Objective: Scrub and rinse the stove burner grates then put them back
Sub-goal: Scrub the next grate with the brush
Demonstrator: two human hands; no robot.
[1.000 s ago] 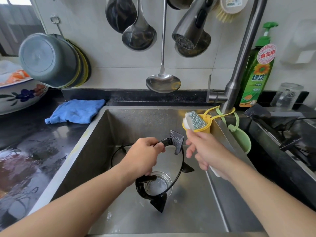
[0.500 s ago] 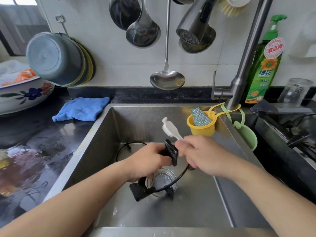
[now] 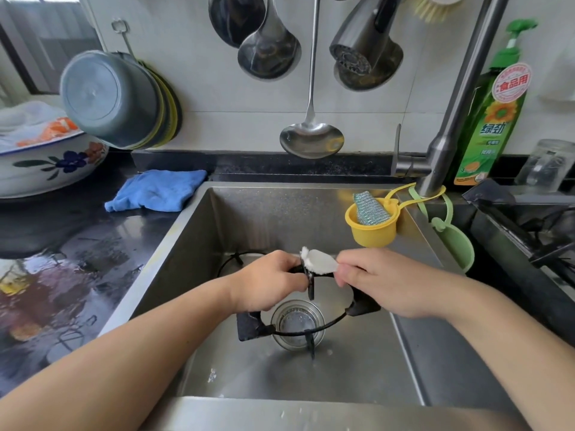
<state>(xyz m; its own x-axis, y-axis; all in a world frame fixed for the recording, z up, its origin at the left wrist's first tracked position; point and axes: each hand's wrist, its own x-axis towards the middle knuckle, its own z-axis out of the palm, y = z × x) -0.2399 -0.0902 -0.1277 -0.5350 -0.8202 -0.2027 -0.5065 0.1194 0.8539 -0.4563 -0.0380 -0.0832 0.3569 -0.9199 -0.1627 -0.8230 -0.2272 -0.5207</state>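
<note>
The left hand point(image 3: 269, 283) grips a prong of the black round wire burner grate point(image 3: 306, 318), held tilted over the steel sink point(image 3: 357, 368) drain, while the right hand point(image 3: 381, 283) grasps a white brush point(image 3: 319, 261) whose head points left, lying crosswise against that prong.

Left hand point(image 3: 270, 281) grips black grate point(image 3: 298, 329) over sink point(image 3: 413, 362); right hand point(image 3: 378, 283) presses white brush point(image 3: 319, 261) on it.

A black round burner grate point(image 3: 311, 329) is held tilted over the drain inside the steel sink point(image 3: 357, 377), a white brush point(image 3: 319, 262) against its upper prong.
</note>
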